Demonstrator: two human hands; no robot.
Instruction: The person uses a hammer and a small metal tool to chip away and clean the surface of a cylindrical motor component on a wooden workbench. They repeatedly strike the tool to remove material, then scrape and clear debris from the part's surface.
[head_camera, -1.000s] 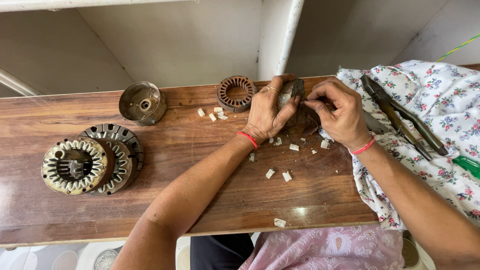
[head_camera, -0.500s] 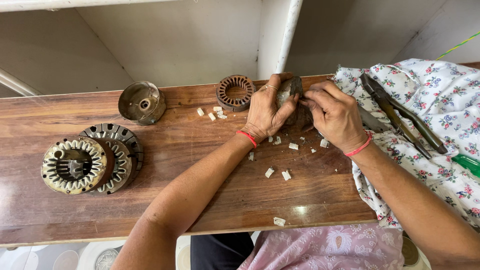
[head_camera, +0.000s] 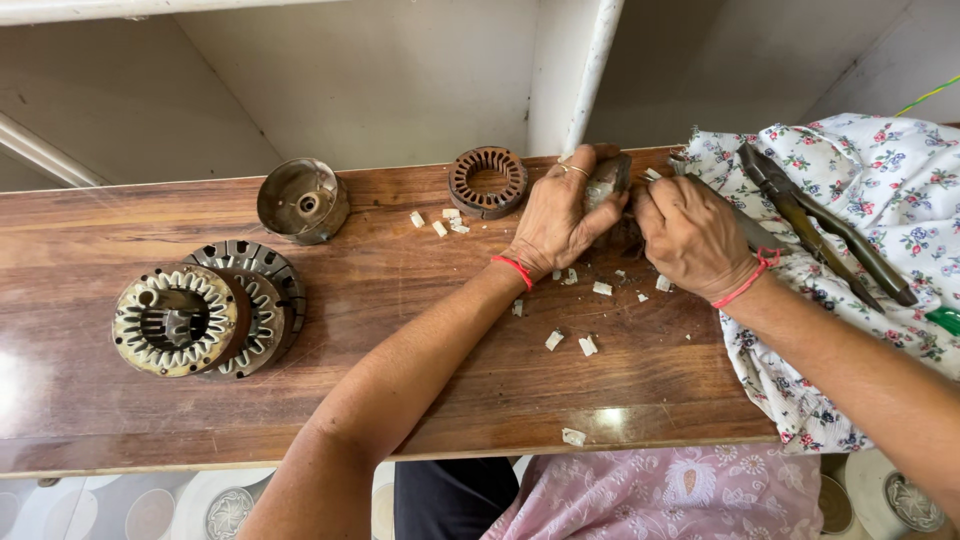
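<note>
While the left side of the bench (head_camera: 90, 440) sits idle, two wound stators (head_camera: 205, 320) lean on each other there, well apart from the work. Further along near the back edge, a metal cup (head_camera: 302, 200), then a bare rusty core (head_camera: 487, 180) with white slips (head_camera: 435, 225) scattered beside it. Now the action: the left hand (head_camera: 560, 220) is wrapped around a grey metal part (head_camera: 605, 180), fingers curled tight on it, holding it up on edge close to the back rim. The right hand (head_camera: 690, 235) is pinched in against that part, fingertips closed; what they grip I can't tell, maybe a slip, maybe a small tool. It looks like the stripping stage, picking insulation out of the part, judging by the white bits (head_camera: 585, 345) littering the wood below the hands. The next pull wants a steady hold and a short tug. Room is tight to the right: a floral cloth (head_camera: 880, 200) with pliers (head_camera: 820, 225) lies just beside the right wrist. Open wood lies towards the front edge.
</note>
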